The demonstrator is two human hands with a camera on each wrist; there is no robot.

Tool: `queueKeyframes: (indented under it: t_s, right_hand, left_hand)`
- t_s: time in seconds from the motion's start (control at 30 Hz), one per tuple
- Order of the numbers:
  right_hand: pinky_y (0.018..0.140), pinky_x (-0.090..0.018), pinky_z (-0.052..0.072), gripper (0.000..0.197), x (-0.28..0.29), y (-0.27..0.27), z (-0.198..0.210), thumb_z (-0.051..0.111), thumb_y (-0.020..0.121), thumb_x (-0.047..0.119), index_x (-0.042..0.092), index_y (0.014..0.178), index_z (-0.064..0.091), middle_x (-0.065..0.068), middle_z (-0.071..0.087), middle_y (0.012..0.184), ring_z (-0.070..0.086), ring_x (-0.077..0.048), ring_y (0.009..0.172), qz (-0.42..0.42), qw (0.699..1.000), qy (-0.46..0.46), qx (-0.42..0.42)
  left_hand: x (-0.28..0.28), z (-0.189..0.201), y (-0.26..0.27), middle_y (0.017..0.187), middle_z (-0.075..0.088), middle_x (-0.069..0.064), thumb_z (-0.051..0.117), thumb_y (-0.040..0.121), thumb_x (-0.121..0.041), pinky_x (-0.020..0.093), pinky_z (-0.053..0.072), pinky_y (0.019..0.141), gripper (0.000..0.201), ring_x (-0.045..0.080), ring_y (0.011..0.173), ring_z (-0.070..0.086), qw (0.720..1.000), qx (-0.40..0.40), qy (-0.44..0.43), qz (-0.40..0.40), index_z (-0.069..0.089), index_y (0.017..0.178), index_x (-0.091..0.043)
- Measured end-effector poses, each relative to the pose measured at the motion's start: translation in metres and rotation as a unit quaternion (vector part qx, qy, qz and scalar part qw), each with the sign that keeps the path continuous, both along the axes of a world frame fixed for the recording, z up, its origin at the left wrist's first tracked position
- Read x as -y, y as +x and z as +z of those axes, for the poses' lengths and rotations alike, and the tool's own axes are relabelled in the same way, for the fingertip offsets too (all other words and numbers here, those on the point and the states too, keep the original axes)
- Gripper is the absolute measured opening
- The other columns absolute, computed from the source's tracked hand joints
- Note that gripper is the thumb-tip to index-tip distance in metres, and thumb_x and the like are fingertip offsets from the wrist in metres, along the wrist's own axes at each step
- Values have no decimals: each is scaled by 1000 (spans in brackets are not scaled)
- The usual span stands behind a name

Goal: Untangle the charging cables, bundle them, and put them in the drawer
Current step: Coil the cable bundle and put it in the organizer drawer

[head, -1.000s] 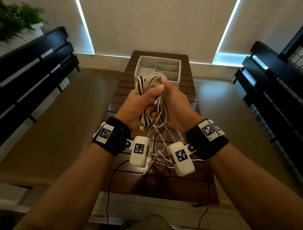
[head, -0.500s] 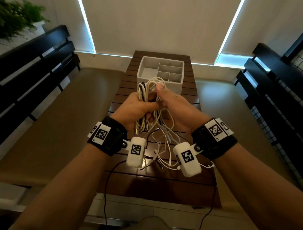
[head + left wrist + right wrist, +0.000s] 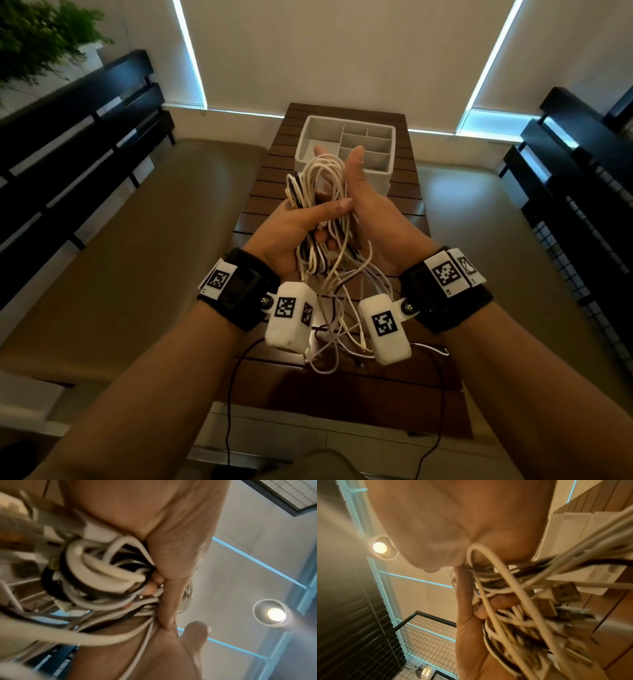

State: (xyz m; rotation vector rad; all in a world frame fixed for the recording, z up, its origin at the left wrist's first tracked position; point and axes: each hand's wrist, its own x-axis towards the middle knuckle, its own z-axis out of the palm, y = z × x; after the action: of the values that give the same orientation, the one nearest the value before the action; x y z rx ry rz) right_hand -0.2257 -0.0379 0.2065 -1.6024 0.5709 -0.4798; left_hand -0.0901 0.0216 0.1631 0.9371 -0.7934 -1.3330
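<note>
A: Where are the charging cables (image 3: 320, 219)?

B: Up in the air over the middle of the slatted wooden table (image 3: 260, 192), between both hands. It's a bunch of white and black cords, looped at the top, with loose ends hanging down between the wrists and trailing onto the table near its front edge.

A: Who has hold of them?

B: The left hand (image 3: 291, 233). Its fingers curl round the middle of the bunch and its thumb lies across the front of the cords. The left wrist view shows the same bundle (image 3: 102, 574) pressed into the palm, thumb over it.

A: And the right hand (image 3: 373, 219)?

B: It stands edge-on against the right side of the bunch, fingers straight and pointing up, thumb raised beside them. It touches the cords but doesn't wrap them. In the right wrist view several connector plugs (image 3: 563, 592) dangle beside that palm; the picture is blurred there.

A: The drawer?

B: A white divided organizer tray (image 3: 310, 147) sits at the table's far end, just behind the raised fingers. No cable is in any compartment I can see.

A: Anything else around?

B: Dark slatted benches (image 3: 85, 137) on both sides, and a green plant (image 3: 37, 37) at the far left.
</note>
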Motion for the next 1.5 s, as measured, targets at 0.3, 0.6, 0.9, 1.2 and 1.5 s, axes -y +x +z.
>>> queueKeyframes:
  t_s: [0.3,0.6,0.9,1.2,1.5]
  right_hand:
    - [119,-58,38,46,14,-3,2,34,108,57,41,146,56,2,67,139,58,-18,135,-2,1000,-20,-9]
    - [108,-48,53,39,14,-13,-20,54,106,8,-1,144,56,-12,70,134,65,-25,128,-32,993,-51,97]
    - [83,-32,62,35,1,-10,-18,61,99,1,-3,134,64,-13,76,120,73,-27,113,-50,985,-14,164]
    - [87,-41,64,29,-5,-9,-25,64,101,8,1,129,71,-8,71,131,71,-22,116,-89,981,-122,125]
    - [110,-52,49,51,25,-6,13,46,107,38,-2,131,65,-14,70,133,66,-31,124,-46,991,28,119]
  left_hand:
    - [-3,1,9,68,50,7,70,94,-3,29,51,54,27,14,51,45,994,86,27,60,70,73,-19]
    - [-9,11,17,97,65,21,76,88,-4,60,55,90,18,39,93,61,992,118,19,41,75,105,-10]
    - [-17,14,14,114,76,18,71,94,-3,51,58,96,24,34,112,72,983,174,-28,48,74,117,-10]
    - [-19,5,3,89,75,9,55,98,9,36,61,74,25,23,84,75,994,77,-36,66,71,104,-10]
    - [-17,17,-14,66,53,2,73,94,0,27,46,53,20,12,52,50,983,174,-29,-51,64,87,-16]
